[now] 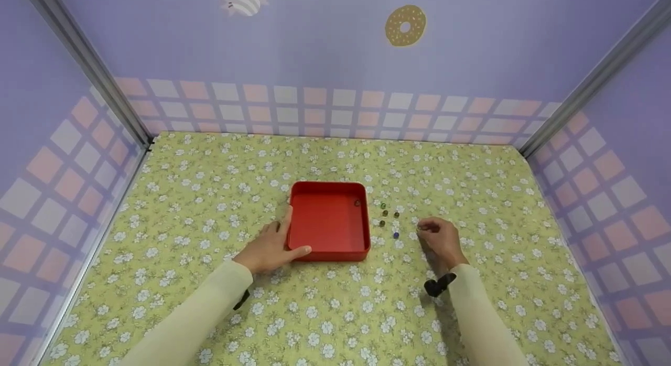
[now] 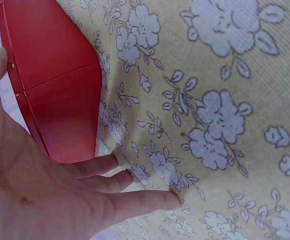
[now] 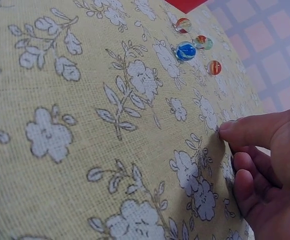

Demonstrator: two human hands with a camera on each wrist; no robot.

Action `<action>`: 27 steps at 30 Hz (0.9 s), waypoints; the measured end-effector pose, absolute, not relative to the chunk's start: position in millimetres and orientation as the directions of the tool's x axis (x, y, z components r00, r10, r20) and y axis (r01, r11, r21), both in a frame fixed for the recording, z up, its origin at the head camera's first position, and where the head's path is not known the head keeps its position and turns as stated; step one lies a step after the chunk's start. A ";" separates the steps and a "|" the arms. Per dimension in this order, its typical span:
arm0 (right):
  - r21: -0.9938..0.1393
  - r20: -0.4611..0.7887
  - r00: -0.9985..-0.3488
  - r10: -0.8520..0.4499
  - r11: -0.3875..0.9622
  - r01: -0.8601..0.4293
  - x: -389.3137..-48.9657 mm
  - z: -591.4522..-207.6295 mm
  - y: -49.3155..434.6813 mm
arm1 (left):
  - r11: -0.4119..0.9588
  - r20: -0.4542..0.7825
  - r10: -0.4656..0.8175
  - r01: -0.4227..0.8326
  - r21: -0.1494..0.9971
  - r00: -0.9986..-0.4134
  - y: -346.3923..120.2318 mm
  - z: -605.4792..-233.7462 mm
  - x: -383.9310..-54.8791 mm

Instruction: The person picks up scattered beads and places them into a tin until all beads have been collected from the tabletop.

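My left hand (image 1: 270,248) is at the left side of a square red box (image 1: 327,257), its fingers extended along the wall and its thumb at the near rim. In the left wrist view the fingers reach down beside the red wall to the cloth. One small marble (image 1: 357,202) lies inside the box. My right hand (image 1: 441,240) is low over the cloth, right of several loose marbles, with curled fingers and thumb and index tips close together. I cannot tell whether a marble is between them. A blue marble (image 3: 185,51) and an orange-red marble (image 3: 214,67) lie nearby.
A yellow-green floral cloth (image 1: 325,308) covers the table. Between the box and my right hand lie a green marble (image 1: 383,205) and several brownish ones (image 1: 382,223). Purple walls (image 1: 335,51) with a checked band enclose the back and sides.
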State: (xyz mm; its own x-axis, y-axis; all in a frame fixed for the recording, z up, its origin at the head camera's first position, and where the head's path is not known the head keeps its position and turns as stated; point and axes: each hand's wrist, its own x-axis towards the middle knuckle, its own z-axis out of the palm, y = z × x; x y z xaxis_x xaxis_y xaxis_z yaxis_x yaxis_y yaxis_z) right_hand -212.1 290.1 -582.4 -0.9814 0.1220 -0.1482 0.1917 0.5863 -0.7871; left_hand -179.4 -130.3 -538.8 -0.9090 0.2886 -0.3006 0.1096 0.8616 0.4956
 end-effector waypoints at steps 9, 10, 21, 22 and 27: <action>-0.791 -0.179 -0.975 0.128 0.571 0.220 -213.8 -582.9 291.3 | 0.865 -0.310 0.285 0.105 0.490 -0.907 -130.7 -540.6 -179.9; -0.791 -0.178 -0.976 0.127 0.571 0.219 -214.1 -582.8 291.4 | 0.866 -0.308 0.285 0.106 0.489 -0.908 -130.7 -540.7 -180.2; -0.810 -0.209 -0.970 0.124 0.534 0.242 -213.7 -578.6 292.8 | 0.865 -0.302 0.283 0.106 0.491 -0.910 -130.3 -541.9 -180.4; -0.812 -0.213 -0.970 0.119 0.530 0.244 -213.2 -577.8 292.9 | 0.864 -0.305 0.282 0.103 0.493 -0.910 -130.5 -541.8 -180.3; -0.822 -0.219 -0.970 0.108 0.515 0.243 -211.5 -573.5 292.1 | 0.861 -0.319 0.283 0.094 0.499 -0.904 -131.5 -540.3 -179.9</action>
